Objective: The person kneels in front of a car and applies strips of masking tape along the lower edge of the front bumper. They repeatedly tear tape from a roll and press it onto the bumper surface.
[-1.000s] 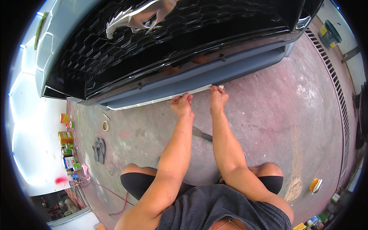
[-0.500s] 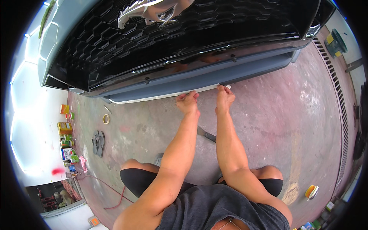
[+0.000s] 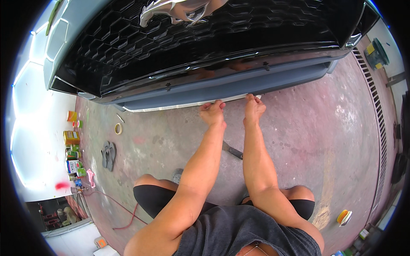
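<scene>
A white strip of masking tape (image 3: 164,107) runs along the lower edge of a grey-blue bumper lip (image 3: 252,81), under a black honeycomb grille (image 3: 213,47). My left hand (image 3: 212,112) is closed at the strip, thumb and fingers pinched together on it. A short way to the right, my right hand (image 3: 255,109) pinches the strip near its end, and a bit of white shows beside the fingertips. Both arms reach forward between my bent knees. On the floor beneath my forearms lies a flat scraper (image 3: 232,149) with a dark handle, partly covered by the right arm.
To the left lie a tape roll (image 3: 118,128), a small thin tool (image 3: 120,118) and grey flip-flops (image 3: 108,156). Several cans (image 3: 71,137) line the wall, near a red hose (image 3: 128,224). At right are a drain grate (image 3: 376,111), a bucket (image 3: 376,53) and a yellow pad (image 3: 343,216).
The car and floor have shifted slightly in view. Both hands keep nearly the same place along the lip, still pinching at the tape.
</scene>
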`<act>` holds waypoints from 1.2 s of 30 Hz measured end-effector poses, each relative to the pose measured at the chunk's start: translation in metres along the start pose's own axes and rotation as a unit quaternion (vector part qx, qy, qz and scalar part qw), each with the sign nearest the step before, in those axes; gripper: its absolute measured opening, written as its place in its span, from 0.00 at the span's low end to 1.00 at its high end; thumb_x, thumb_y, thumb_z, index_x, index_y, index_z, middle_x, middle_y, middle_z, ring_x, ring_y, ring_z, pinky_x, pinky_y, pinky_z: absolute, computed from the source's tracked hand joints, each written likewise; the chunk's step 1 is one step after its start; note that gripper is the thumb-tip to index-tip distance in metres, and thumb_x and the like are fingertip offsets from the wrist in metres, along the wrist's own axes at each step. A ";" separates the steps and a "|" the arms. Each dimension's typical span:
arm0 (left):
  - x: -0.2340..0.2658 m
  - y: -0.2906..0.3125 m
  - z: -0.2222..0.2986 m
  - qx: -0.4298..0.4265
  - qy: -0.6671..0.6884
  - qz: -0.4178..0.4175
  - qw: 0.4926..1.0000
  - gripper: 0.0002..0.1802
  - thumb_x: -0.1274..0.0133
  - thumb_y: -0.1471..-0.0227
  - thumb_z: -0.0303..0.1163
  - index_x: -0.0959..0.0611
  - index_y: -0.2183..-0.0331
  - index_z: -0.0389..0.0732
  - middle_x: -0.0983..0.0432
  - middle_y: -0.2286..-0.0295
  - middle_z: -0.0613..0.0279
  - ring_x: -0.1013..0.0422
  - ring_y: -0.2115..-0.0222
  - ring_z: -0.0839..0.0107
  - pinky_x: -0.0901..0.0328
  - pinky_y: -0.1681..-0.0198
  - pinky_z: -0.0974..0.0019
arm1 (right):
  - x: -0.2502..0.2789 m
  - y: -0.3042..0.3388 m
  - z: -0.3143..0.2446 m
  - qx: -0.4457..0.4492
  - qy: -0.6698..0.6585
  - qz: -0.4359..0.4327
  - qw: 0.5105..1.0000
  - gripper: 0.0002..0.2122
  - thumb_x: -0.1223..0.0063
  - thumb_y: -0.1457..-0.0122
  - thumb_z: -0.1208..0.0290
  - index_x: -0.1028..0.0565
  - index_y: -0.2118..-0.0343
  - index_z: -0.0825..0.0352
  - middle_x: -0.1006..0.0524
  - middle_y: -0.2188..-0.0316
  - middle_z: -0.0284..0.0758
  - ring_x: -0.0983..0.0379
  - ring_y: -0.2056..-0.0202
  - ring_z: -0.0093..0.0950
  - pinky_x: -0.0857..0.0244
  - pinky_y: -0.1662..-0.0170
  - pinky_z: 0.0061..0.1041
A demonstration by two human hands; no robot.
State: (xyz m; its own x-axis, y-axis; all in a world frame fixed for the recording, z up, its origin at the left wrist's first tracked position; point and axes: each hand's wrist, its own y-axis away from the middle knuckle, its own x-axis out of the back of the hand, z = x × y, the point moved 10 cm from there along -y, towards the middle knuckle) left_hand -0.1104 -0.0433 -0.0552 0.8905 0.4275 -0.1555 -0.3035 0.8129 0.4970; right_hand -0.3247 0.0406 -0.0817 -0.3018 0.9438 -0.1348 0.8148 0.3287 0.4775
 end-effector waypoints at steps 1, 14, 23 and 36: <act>0.000 0.000 0.000 0.000 0.000 0.001 1.000 0.24 0.38 0.54 0.16 0.35 0.61 0.41 0.23 0.73 0.56 0.22 0.78 0.69 0.38 0.82 0.74 | 0.001 0.000 0.000 0.001 0.006 0.002 1.000 0.13 0.36 0.48 0.70 0.22 0.64 0.75 0.23 0.72 0.31 0.32 0.69 0.22 0.38 0.63 0.25; 0.003 0.001 0.002 0.001 -0.002 -0.006 1.000 0.25 0.38 0.54 0.16 0.35 0.60 0.39 0.24 0.71 0.56 0.23 0.76 0.70 0.38 0.81 0.74 | 0.000 0.012 -0.010 0.009 0.047 -0.003 0.999 0.11 0.34 0.47 0.69 0.20 0.67 0.72 0.23 0.72 0.31 0.30 0.67 0.23 0.37 0.60 0.25; 0.002 -0.002 0.003 -0.008 -0.009 -0.012 1.000 0.26 0.37 0.54 0.15 0.35 0.59 0.40 0.24 0.71 0.55 0.23 0.76 0.69 0.37 0.79 0.73 | 0.000 0.003 -0.005 0.040 0.069 -0.005 0.997 0.12 0.35 0.45 0.68 0.18 0.69 0.74 0.19 0.73 0.35 0.27 0.70 0.25 0.33 0.63 0.27; -0.001 0.002 -0.001 0.006 0.001 -0.011 1.000 0.26 0.37 0.55 0.15 0.35 0.59 0.40 0.24 0.72 0.57 0.23 0.77 0.69 0.37 0.80 0.72 | 0.003 0.006 -0.014 0.025 0.049 -0.014 0.998 0.12 0.33 0.46 0.68 0.20 0.67 0.73 0.21 0.71 0.34 0.28 0.66 0.23 0.35 0.60 0.25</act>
State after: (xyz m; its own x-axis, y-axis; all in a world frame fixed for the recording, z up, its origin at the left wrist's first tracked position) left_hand -0.1123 -0.0415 -0.0547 0.8968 0.4093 -0.1678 -0.2792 0.8180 0.5030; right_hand -0.3274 0.0447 -0.0673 -0.3704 0.9269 -0.0606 0.8282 0.3590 0.4304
